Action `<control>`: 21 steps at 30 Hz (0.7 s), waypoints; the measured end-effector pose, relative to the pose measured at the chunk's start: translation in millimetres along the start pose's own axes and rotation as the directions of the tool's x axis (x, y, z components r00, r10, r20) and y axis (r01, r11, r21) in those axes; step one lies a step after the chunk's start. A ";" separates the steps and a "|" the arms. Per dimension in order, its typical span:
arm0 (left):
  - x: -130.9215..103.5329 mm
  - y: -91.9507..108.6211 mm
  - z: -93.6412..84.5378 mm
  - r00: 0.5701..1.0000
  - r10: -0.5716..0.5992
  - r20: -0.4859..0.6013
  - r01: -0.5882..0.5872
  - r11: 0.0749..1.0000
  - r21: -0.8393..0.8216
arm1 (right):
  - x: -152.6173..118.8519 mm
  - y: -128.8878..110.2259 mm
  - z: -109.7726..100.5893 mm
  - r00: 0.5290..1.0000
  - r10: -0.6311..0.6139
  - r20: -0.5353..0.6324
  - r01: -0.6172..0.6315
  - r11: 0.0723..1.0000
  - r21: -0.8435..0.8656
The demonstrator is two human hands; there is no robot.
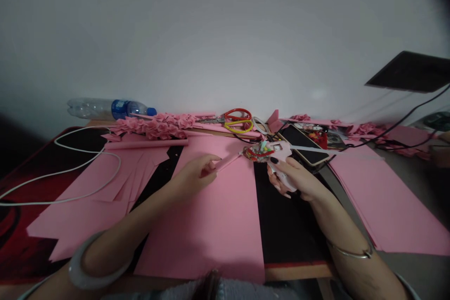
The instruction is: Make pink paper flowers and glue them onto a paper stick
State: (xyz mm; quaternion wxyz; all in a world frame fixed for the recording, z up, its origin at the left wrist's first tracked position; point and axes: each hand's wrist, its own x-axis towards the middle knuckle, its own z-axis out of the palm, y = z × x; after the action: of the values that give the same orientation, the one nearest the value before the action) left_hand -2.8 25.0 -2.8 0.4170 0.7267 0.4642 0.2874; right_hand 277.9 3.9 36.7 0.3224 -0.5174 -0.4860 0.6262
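Note:
My left hand [202, 173] pinches a small piece of pink paper [228, 161], which slants up to the right. In my right hand [293, 178] is a pale pink glue gun [279, 150] with colourful decorations around its front. Its nozzle points left and meets or nearly meets the far end of the paper piece; I cannot tell if they touch. A glue stick [309, 149] juts from the rear of the gun. Below both hands lies a large pink paper sheet [214, 225].
Pink paper flowers [158, 125], red-and-yellow-handled scissors [239, 120] and a plastic bottle [94, 108] line the wall. Cut pink pieces [91, 197] and a white cable [59, 176] lie left. A phone [304, 144] and stacked pink sheets [390, 201] are on the right.

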 end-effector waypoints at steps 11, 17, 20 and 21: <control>-2.3 2.8 10.8 0.995 -0.090 -0.036 0.079 0.969 -0.233 | -0.4 -0.4 -0.9 1.000 0.023 -0.020 -0.024 0.998 -0.062; -4.4 10.6 16.2 0.995 -0.086 -0.053 0.069 0.962 -0.264 | 0.5 0.7 1.2 0.999 0.046 -0.028 -0.047 0.997 -0.065; -5.1 12.0 18.0 0.994 -0.103 -0.048 0.084 0.951 -0.298 | 0.8 0.6 1.1 0.999 0.051 -0.019 -0.053 0.996 -0.077; -5.4 12.3 18.2 0.993 -0.106 -0.049 0.087 0.949 -0.302 | 0.8 0.4 1.0 0.998 0.053 -0.015 -0.054 0.995 -0.081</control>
State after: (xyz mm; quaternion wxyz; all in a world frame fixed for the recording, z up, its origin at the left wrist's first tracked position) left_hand 15.0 11.2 -1.1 0.5206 0.6219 0.4634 0.3569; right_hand 276.8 4.2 36.0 0.2874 -0.5470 -0.4950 0.6108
